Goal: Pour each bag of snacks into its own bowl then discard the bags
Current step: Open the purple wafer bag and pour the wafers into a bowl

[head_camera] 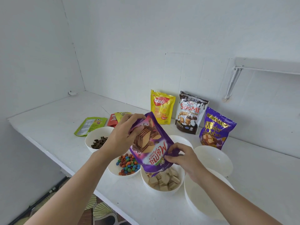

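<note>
I hold a purple Mama wafer bag upside down over a white bowl that holds cube wafers. My left hand grips the bag's raised bottom end. My right hand pinches the bag near its open mouth, just above the bowl. A bowl of dark chocolate pieces and a bowl of coloured candies sit to the left. Three full bags stand at the back: a yellow Nabati bag, a Soomi bag and a purple Wafer Qube bag.
Flat bags lie at the back left: a green bag, a red bag and a yellow bag. Three more white bowls sit at the right; my right arm crosses one. The white counter edge runs along the left. A shelf bracket juts from the right wall.
</note>
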A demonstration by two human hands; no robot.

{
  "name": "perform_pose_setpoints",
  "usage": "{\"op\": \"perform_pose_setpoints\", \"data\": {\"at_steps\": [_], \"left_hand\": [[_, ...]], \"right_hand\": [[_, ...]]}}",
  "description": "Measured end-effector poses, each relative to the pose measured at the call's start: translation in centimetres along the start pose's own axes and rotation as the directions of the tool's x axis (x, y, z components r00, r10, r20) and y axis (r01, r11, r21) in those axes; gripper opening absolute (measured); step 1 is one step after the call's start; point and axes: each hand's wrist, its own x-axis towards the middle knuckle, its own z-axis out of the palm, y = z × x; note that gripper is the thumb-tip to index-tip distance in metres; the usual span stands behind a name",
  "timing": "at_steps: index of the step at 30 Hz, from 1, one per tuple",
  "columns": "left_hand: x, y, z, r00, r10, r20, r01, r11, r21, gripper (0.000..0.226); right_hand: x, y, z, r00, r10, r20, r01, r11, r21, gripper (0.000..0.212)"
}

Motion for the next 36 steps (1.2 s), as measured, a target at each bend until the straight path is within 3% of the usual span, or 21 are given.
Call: {"op": "perform_pose_setpoints", "data": {"at_steps": [4, 8, 11, 14, 16, 22, 25, 28, 31, 36], "left_hand": [[0.9, -1.7, 0.8, 0.996, -0.088, 0.021, 0.087, 0.995, 0.057, 0.032], [1.1, -3.6, 2.1, 0.949, -0.250, 0.193, 0.227, 0.964, 0.136, 0.046], [0.6, -4.8, 2.8, 0.928, -0.264, 0.263, 0.300, 0.947, -0.111, 0.064], [-0.2, -4.4, 3.5, 0.915, -0.394, 0.086, 0.392, 0.820, -0.417, 0.058], [-0.9, -4.2, 4.5, 0.863, -0.505, 0.010, 0.448, 0.756, -0.478, 0.053], [-2.3, -2.7, 8.6, 0.822, -0.535, 0.195, 0.524, 0.575, -0.628, 0.039], [-1.7, -2.2, 9.8, 0.795, -0.560, 0.234, 0.538, 0.473, -0.698, 0.038], [-0.9, -2.1, 10.2, 0.785, -0.571, 0.241, 0.542, 0.443, -0.714, 0.041], [0.4, -1.6, 9.9, 0.786, -0.581, 0.211, 0.539, 0.477, -0.694, 0.041], [3.7, 0.4, 7.8, 0.847, -0.520, 0.112, 0.447, 0.581, -0.681, 0.040]], "right_hand": [[0.7, 0.3, -0.3, 0.999, 0.012, 0.040, -0.011, 0.999, -0.032, 0.018], [1.4, 1.6, 0.1, 0.997, 0.081, -0.016, -0.080, 0.996, 0.023, 0.018], [1.5, 2.2, 0.4, 0.984, 0.170, -0.057, -0.159, 0.974, 0.159, 0.016], [1.2, 2.1, 0.3, 0.970, 0.235, -0.058, -0.208, 0.932, 0.297, 0.014], [1.2, 2.1, 0.1, 0.955, 0.295, -0.028, -0.257, 0.871, 0.419, 0.013], [1.5, 2.2, 0.2, 0.934, 0.357, 0.029, -0.313, 0.774, 0.550, 0.016], [1.4, 1.7, -0.2, 0.941, 0.338, 0.020, -0.311, 0.841, 0.442, 0.020], [1.4, 0.5, -0.7, 0.962, 0.274, 0.007, -0.267, 0.931, 0.249, 0.023], [1.6, -1.1, -0.8, 0.987, 0.162, -0.016, -0.157, 0.974, 0.162, 0.025], [1.9, -4.0, -1.1, 0.995, -0.001, -0.104, 0.023, 0.977, 0.213, 0.025]]}}
